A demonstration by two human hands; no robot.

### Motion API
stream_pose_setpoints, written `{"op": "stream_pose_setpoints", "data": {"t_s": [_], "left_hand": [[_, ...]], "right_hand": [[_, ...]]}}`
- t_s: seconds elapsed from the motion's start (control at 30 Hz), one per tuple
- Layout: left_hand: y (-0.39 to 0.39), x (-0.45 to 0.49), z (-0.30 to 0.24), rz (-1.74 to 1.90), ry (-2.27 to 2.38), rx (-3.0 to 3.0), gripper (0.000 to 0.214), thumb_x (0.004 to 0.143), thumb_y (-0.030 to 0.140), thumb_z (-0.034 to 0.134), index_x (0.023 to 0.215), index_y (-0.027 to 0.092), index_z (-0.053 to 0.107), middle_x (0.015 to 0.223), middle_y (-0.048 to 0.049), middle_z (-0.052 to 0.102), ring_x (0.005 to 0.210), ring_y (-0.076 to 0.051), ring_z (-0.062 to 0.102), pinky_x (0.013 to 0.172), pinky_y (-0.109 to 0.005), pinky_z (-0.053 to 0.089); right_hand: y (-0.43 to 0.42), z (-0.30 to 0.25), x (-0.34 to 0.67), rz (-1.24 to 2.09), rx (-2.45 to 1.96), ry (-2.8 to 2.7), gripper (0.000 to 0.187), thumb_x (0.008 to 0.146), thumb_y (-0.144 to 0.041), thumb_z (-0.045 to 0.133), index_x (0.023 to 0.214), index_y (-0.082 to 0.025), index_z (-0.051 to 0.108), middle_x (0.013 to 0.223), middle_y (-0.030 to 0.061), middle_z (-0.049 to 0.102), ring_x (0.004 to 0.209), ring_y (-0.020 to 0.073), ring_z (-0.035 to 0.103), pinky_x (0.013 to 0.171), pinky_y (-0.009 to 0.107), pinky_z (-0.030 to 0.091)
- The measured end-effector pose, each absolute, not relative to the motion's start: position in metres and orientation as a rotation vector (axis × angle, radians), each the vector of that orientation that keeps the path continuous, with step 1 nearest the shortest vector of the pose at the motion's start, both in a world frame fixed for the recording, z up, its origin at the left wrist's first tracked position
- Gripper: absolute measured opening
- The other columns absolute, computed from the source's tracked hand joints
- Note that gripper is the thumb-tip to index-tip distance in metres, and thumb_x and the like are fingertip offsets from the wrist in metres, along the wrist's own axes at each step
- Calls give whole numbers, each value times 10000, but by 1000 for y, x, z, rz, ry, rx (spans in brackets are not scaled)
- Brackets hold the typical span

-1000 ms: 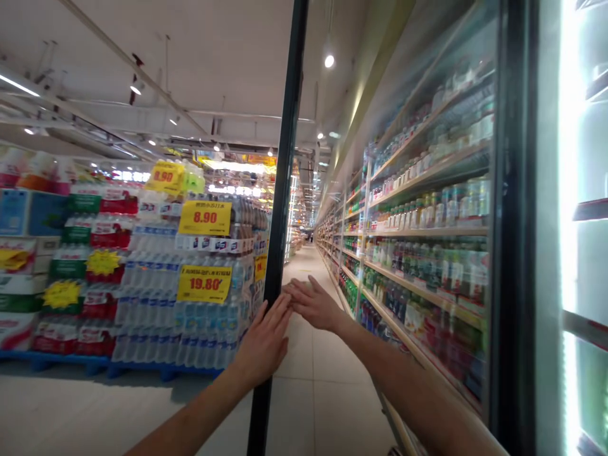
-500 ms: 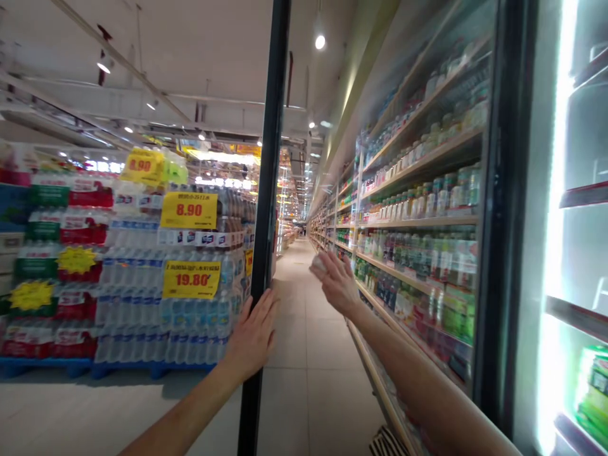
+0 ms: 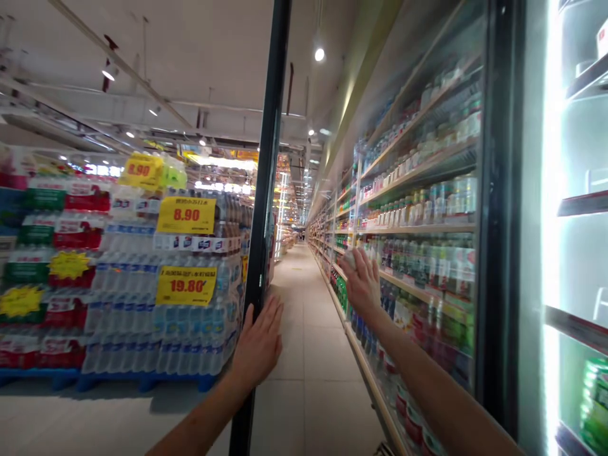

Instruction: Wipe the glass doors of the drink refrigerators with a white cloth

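A glass cooler door with a black frame point(image 3: 268, 136) stands swung open in front of me. My left hand point(image 3: 259, 342) lies against the lower part of this frame, fingers stretched out and thumb apart. Farther right, my right hand point(image 3: 363, 285) is raised at the glass, its fingers bent over a small whitish wad point(image 3: 350, 261). Only an edge of that wad shows, so I cannot tell whether it is cloth or paper. Bottles on shelves point(image 3: 427, 209) appear behind the right hand.
Stacked bottle packs point(image 3: 190, 354) stand on blue pallets point(image 3: 142, 382) at left, with yellow price signs point(image 3: 186, 215). A tiled aisle point(image 3: 297, 304) runs ahead. At right are a black upright point(image 3: 501, 221) and the lit cooler shelves point(image 3: 582, 206), with a green pack point(image 3: 593, 399) low down.
My right hand has moved to the right across the glass with the whitish wad. My left hand stays at the door frame, and the view has shifted slightly.
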State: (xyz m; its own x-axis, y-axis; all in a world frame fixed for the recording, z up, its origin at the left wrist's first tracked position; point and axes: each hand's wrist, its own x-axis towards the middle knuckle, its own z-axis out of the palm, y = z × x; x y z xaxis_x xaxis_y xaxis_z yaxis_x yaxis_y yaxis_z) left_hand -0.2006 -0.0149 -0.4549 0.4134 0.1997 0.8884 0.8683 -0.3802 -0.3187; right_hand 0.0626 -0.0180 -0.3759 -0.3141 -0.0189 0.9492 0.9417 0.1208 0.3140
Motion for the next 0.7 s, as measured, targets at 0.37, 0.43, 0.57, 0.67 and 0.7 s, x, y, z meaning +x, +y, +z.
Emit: {"op": "stream_pose_setpoints", "data": {"t_s": [0.37,0.43,0.57,0.67,0.7], "left_hand": [[-12,-184,-451,-975,-896,-1866,606,771,257,446,1351,103,362,1437,-113,355,1336,-210,311,1111,-396,204],[-12,-183,-452,-982,-904,-1862,619,765,258,454,1356,101,356,1440,-117,349,1338,-217,307,1112,-402,198],[-12,-183,-453,-980,-895,-1848,621,756,258,461,1353,111,367,1443,-103,347,1347,-214,290,1118,-395,181],[-12,-183,-455,-977,-905,-1841,620,760,271,460,1351,107,369,1446,-109,339,1346,-215,291,1113,-393,188],[-12,-182,-455,-975,-907,-1843,621,762,275,459,1351,101,368,1445,-114,339,1345,-219,293,1111,-396,192]], "right_hand": [[-20,-373,71,-1390,-950,-1540,470,789,-78,469,1225,-241,537,1412,96,399,1373,243,221,1104,492,161],[-22,-385,72,-1416,-887,-1634,462,781,-67,477,1204,-237,553,1400,89,417,1376,237,210,1109,480,161],[-25,-402,78,-1474,-775,-1896,471,771,-82,490,1185,-297,558,1366,31,468,1354,203,266,1124,457,142],[-22,-378,86,-1437,-909,-1632,469,801,-117,475,1237,-284,518,1413,64,405,1360,224,257,1109,476,170],[-21,-370,88,-1412,-961,-1512,459,815,-134,470,1253,-267,506,1427,85,380,1363,240,248,1098,490,185]]}}
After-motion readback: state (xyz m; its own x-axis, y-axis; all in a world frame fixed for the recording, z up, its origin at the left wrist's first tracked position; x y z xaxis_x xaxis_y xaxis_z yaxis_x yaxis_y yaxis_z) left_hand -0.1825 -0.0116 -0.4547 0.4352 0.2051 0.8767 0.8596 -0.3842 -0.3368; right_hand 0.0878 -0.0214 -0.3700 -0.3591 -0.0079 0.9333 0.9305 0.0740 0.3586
